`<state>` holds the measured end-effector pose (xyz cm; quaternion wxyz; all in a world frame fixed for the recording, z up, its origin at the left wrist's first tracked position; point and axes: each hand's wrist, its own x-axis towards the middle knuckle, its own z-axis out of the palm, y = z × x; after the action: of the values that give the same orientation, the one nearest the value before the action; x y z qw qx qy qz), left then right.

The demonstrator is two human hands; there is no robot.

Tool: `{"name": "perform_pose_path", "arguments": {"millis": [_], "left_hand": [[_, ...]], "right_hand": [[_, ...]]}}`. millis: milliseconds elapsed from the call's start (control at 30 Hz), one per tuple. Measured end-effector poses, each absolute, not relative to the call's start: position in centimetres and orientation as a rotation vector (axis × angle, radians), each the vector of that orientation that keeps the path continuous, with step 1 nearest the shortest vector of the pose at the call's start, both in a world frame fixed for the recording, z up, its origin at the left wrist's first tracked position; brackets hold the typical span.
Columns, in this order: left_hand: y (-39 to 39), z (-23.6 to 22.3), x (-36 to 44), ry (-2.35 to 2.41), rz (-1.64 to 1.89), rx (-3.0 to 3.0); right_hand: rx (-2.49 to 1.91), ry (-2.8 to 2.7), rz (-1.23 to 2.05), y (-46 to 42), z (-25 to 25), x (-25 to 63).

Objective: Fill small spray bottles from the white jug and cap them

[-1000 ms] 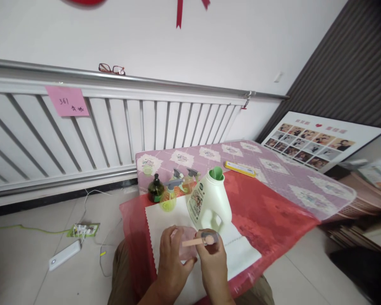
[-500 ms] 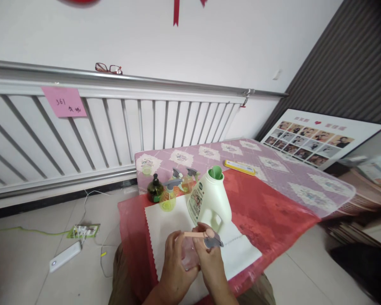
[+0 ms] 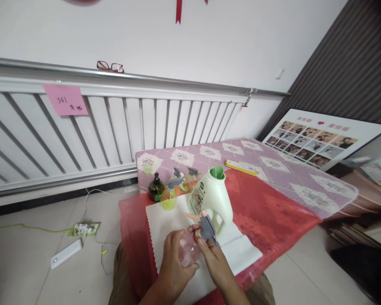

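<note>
A clear pink spray bottle is tilted between my two hands, above the white cloth. My left hand is wrapped around its round body. The fingers of my right hand close on the neck, just under the grey spray head with its peach-coloured trigger. Whether the head is screwed tight cannot be seen. Just beyond my hands stands a large pale-green jug, with a green cap or insert at its mouth.
Left of the jug stand a yellow spray bottle, a dark pump bottle and other spray bottles. A yellow-and-white box lies behind on the patterned tablecloth. Red sheeting covers the near side. A radiator lines the wall.
The spray bottle has turned in my hands: its trigger lay level across the top and now points up and left. My right hand has shifted with the spray head.
</note>
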<state>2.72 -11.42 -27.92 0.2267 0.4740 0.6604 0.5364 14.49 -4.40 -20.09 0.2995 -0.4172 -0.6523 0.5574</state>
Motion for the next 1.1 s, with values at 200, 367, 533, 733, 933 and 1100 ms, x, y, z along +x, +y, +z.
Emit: {"name": "perform_pose_path", "arguments": {"millis": [200, 367, 533, 733, 933, 1100], "left_hand": [[-11.6, -27.8, 2.4, 1.853, 1.447, 1.336], [-11.1, -28.6, 2.3, 1.902, 1.424, 1.322], [-10.3, -29.7, 2.1, 1.904, 1.467, 1.37], [-9.8, -30.3, 1.3, 1.81, 1.509, 1.379], [-9.5, -29.6, 0.3, 1.726, 1.418, 1.33], [-9.1, -28.7, 0.1, 1.696, 1.353, 1.333]], "right_hand": [[-1.011, -1.803, 1.444, -4.2, -20.2, 14.6], [-1.033, -1.776, 1.332, -4.1, -21.4, 14.3], [-1.1, -1.761, 1.213, -3.9, -23.0, 13.3], [-1.071, -1.84, 1.172, -3.3, -24.3, 12.9], [-0.916, -2.057, 1.308, -1.7, -21.1, 14.1], [-0.891, -2.106, 1.413, -0.7, -19.7, 14.7]]}}
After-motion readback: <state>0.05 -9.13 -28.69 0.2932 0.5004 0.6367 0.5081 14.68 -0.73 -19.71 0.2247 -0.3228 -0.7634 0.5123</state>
